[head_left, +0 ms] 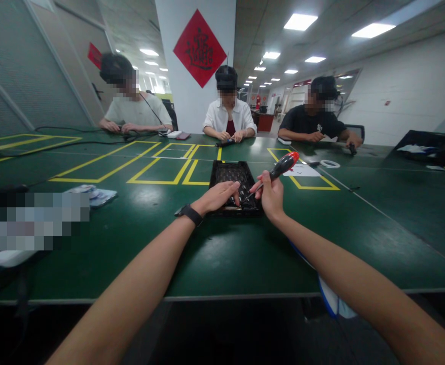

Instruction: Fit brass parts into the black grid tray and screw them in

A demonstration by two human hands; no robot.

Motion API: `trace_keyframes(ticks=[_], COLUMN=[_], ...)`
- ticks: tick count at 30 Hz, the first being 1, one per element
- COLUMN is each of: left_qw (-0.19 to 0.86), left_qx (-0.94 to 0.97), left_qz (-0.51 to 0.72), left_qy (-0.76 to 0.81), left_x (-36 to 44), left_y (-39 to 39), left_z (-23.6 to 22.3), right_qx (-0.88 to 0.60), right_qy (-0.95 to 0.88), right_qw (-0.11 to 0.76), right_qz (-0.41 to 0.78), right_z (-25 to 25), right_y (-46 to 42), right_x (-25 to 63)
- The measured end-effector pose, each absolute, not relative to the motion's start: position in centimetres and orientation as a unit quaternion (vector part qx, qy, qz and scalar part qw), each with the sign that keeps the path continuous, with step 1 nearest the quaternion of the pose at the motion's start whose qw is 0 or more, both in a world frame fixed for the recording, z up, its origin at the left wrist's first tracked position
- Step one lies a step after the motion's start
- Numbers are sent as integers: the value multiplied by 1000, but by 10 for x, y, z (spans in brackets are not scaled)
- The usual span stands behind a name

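In front of me on the green table (245,268) lies a shallow black plastic case (214,175) with a textured inner face. My right hand (271,195) is wrapped round a screwdriver (283,166) with a black and red handle. The handle tilts up to the right, while the thin shaft slants down into the case. My left hand (222,196), with a dark band on its wrist, rests over the case's left side. Its fingers are stretched out and hold nothing I can see. The screwdriver's tip is too small to make out.
Three people sit across the table. Yellow tape rectangles (156,172) mark its surface. A white sheet (302,170) and a white ring (329,164) lie at the right. Plastic packets (97,195) lie at the left, and a dark open box (431,147) stands far right.
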State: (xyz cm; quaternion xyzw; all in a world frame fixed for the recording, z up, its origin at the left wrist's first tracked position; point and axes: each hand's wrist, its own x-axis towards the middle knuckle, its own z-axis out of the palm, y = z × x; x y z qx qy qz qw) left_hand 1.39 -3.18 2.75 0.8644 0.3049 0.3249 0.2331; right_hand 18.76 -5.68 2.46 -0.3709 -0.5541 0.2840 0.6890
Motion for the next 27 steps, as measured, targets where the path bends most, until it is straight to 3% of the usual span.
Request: trace_keyframes(ticks=[10, 22, 27], left_qw=[226, 122, 135], left_qx=[862, 861, 859], left_qz=[325, 343, 347], left_qy=[316, 354, 350], left_x=[14, 31, 34], left_y=[-33, -41, -43], left_z=[29, 29, 25], right_qx=[-365, -335, -310], right_qy=[-538, -560, -568], right_qw=[703, 691, 682], right_qz=[288, 311, 340], right_z=[26, 28, 29], right_y=[-55, -59, -61], right_x=[189, 187, 186])
